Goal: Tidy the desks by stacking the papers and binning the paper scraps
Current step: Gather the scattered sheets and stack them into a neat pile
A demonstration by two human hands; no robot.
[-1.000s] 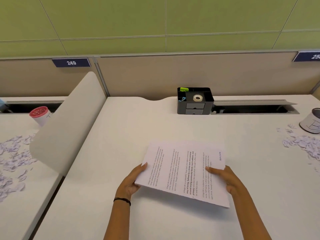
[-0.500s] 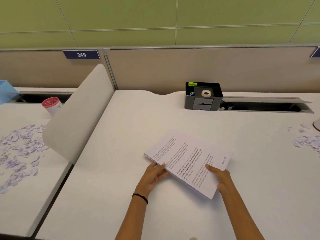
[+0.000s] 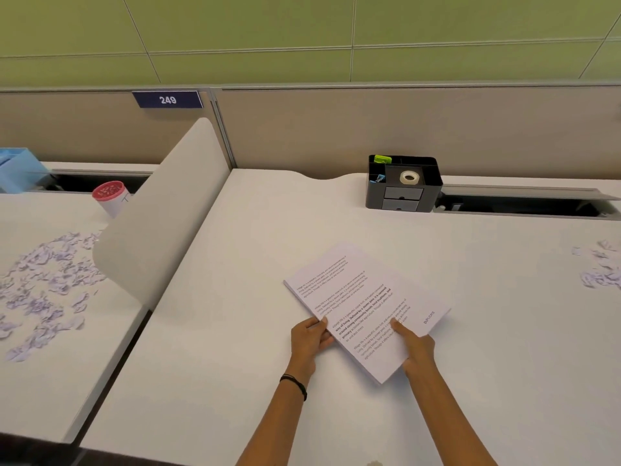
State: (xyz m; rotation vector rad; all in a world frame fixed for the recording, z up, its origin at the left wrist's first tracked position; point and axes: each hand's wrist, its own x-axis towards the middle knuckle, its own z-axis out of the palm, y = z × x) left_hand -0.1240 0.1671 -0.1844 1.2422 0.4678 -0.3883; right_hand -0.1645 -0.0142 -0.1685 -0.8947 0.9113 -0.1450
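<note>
The papers (image 3: pixel 366 307) lie as one squared stack on the middle desk (image 3: pixel 255 297), turned at an angle to its edges. The left hand (image 3: pixel 311 338) pinches the stack's near-left edge, thumb on top and fingers under or against the side. The right hand (image 3: pixel 415 346) lies on the sheet with fingers pressing down and wrapping the near-right edge. Whether the stack rests fully on the desk or is lifted a little at the near corner is hard to tell from here.

To finish this step well, I would keep both hands on opposite edges and tap or slide them together so no sheet sticks out, then set the stack square to the desk. A light, even press avoids fanning the top sheets.

There is plenty of open room: bare surface lies all around the stack. The organizer (image 3: pixel 403 185) stands well apart at the back, beside the cable slot. The curved divider (image 3: pixel 161 210) bounds the left side. Scraps (image 3: pixel 601 270) lie near the right edge of view, and many more scraps (image 3: pixel 43 284) cover the left desk, near a red-topped cup (image 3: pixel 109 196). These scraps are not yet binned.
</note>
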